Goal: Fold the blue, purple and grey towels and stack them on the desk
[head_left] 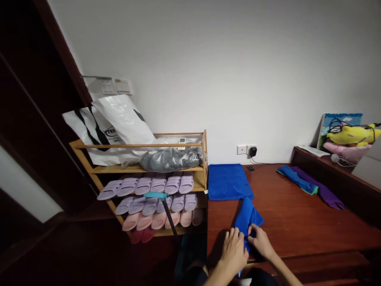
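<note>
A blue cloth [245, 212], folded into a narrow strip with a flap out to its right, lies at the table's front edge. My left hand [233, 247] is closed on its near left side, fingers curled over the fabric. My right hand [260, 240] pinches the cloth's right edge between thumb and fingers. The near end of the cloth is partly hidden by my hands and hangs past the table edge. Just beyond it, a flat square stack of blue cloth [229, 182] lies at the table's back left corner.
On the brown table [282, 222], folded blue cloth [297, 179] and purple cloth [323, 190] lie at right. A raised shelf holds a yellow plush toy [351, 135]. Left stands a wooden shoe rack [205, 159] with slippers and white bags [125, 121]. A black plug [253, 151] sits in the wall.
</note>
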`<state>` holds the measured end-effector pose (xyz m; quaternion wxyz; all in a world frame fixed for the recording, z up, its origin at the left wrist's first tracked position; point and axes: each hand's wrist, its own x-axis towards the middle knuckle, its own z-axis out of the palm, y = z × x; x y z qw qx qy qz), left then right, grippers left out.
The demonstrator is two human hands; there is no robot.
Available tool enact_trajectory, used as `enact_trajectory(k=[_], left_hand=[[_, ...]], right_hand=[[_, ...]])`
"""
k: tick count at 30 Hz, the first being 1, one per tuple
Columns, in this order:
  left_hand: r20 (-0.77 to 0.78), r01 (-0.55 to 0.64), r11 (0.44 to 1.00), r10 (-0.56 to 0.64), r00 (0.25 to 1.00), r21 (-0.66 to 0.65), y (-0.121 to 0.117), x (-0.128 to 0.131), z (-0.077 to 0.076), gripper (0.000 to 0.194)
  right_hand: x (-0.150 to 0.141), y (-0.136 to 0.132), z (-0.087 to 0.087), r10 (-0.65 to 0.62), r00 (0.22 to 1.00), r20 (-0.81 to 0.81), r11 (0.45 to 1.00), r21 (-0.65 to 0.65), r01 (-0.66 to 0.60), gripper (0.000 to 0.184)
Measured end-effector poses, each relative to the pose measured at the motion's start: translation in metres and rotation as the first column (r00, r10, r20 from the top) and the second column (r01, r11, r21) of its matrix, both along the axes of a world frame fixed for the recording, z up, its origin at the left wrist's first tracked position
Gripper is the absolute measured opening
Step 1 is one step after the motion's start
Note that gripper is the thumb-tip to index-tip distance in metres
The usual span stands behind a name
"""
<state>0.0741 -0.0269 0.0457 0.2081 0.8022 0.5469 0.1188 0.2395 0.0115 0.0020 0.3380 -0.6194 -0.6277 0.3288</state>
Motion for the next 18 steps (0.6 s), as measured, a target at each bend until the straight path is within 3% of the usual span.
enact_trajectory(k=[5, 8, 11, 13, 16, 18], left_hand=[[-0.022, -0.033, 0.997, 0.032, 0.999, -0.071, 0.007, 0.014, -0.021, 0.065], [0.023, -0.058, 0.997, 0.06, 0.998, -0.058, 0.012, 0.017, -0.019, 0.058], [0.219, -0.102, 0.992, 0.116, 0.969, -0.075, 0.019, 0.012, -0.011, 0.04], [0.39, -0.137, 0.984, 0.172, 0.905, -0.116, 0.025, 0.005, -0.008, 0.027], [0.5, -0.214, 0.96, 0.277, 0.82, -0.18, 0.031, -0.011, -0.015, 0.044], [0.521, -0.268, 0.941, 0.339, 0.784, -0.209, 0.031, -0.021, -0.023, 0.06]], right_hand=[[0.001, 0.0, 0.0, -0.048, 0.986, -0.158, 0.998, 0.028, 0.054, 0.024], [0.0, 0.005, 0.004, -0.067, 0.97, -0.235, 0.996, 0.048, 0.08, 0.025], [-0.003, 0.007, 0.011, -0.048, 0.955, -0.292, 0.996, 0.064, 0.069, 0.03], [-0.007, 0.005, 0.013, -0.028, 0.936, -0.352, 0.997, 0.062, 0.054, 0.046], [-0.015, -0.004, 0.006, -0.019, 0.915, -0.403, 0.997, 0.058, 0.046, 0.069], [-0.022, -0.011, -0.002, 0.009, 0.941, -0.338, 0.997, 0.08, 0.019, 0.073]])
